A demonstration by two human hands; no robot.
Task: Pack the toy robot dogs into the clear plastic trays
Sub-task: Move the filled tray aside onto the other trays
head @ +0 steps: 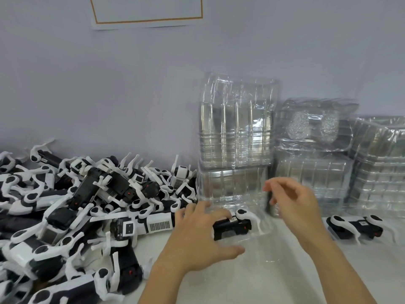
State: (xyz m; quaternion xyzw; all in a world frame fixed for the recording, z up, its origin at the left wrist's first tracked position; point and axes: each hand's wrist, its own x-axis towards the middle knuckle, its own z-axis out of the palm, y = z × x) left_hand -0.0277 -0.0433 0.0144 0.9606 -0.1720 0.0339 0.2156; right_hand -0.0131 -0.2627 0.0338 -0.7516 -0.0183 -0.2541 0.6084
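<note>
head view, down, close over table (285,281)

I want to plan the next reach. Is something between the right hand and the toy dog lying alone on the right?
Nothing visible: bare table lies between the right hand and that toy dog.

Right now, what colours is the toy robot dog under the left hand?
Black body with white legs, on the toy robot dog; head view.

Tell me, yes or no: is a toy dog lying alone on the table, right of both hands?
Yes, one toy dog lies there alone.
</note>
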